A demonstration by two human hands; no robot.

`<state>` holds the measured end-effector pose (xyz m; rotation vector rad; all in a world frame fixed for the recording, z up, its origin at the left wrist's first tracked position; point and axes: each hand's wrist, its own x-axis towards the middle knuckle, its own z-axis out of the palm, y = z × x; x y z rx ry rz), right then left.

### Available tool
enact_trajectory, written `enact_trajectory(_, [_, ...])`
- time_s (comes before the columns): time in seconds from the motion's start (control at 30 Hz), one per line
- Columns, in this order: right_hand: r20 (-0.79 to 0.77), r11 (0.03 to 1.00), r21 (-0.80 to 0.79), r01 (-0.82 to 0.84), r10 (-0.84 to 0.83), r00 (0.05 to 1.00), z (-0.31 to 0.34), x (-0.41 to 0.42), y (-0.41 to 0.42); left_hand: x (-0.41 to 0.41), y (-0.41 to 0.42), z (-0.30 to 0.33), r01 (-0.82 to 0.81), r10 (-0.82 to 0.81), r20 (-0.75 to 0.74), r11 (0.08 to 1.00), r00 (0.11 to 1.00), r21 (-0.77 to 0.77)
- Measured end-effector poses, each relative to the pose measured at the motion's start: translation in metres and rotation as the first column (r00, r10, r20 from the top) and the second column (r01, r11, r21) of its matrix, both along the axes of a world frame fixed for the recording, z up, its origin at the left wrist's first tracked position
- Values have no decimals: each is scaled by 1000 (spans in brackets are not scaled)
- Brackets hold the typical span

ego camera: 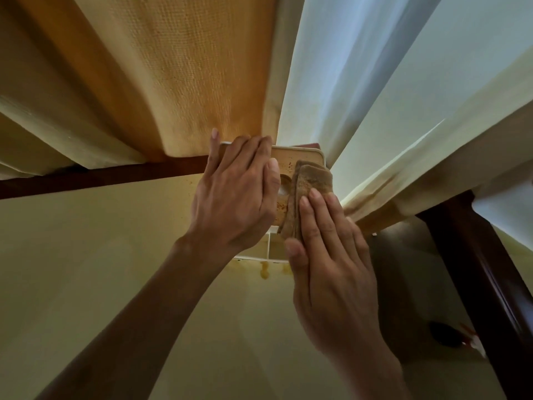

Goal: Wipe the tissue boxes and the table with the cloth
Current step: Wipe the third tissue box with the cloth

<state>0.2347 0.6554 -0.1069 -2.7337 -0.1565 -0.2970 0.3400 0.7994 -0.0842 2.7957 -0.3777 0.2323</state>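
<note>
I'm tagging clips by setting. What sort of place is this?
Likely a home room by a window: long curtains hang behind a pale table, where two hands wipe a tissue box with a cloth.

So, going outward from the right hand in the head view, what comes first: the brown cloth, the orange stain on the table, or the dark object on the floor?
From the right hand:
1. Brown cloth, under its fingers, on the tissue box.
2. Orange stain, just left, on the table.
3. Dark object, on the floor, lower right.
</note>
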Motion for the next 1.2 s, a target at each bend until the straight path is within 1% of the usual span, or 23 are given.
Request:
enact_trajectory(0.1, [-6,996,81,40,-40,999,-3,7,2,-1,-1,0,-2,2,22,1000,1000,-9])
enact_trajectory(0.2, [-21,993,101,55,-53,998,-1,15,3,-2,-2,1,-2,3,38,1000,999,-15])
enact_trajectory(0.27, [-45,995,81,50,-47,998,3,24,2,-2,-3,2,1,0,39,1000,999,-20])
enact_trajectory(0.33, [-77,999,15,29,-28,997,8,38,2,-2,-2,3,4,-4,40,1000,999,-12])
enact_trajectory(0.43, [-137,996,-89,-12,-1,991,15,63,2,0,-1,3,-3,1,60,999,998,39])
enact_trajectory(0.57, [-180,995,-92,-41,24,983,19,76,1,0,-3,1,-31,26,78,998,997,59])
enact_trajectory(0.67, [-161,995,-95,-15,0,987,19,64,2,0,-3,1,-43,40,74,998,996,42])
enact_trajectory(0.83, [-100,999,-15,30,-31,994,16,19,8,0,-2,-1,-56,55,66,998,996,1])
enact_trajectory(0.97, [-68,998,1,59,-59,996,13,-12,13,-1,-3,-1,-61,62,55,998,997,-16])
enact_trajectory(1.07, [-56,996,38,75,-73,996,12,-16,16,-1,-3,-1,-66,67,57,998,996,-22])
enact_trajectory(1.2, [-28,996,54,73,-71,997,10,3,13,2,-6,-1,-84,86,50,996,995,-40])
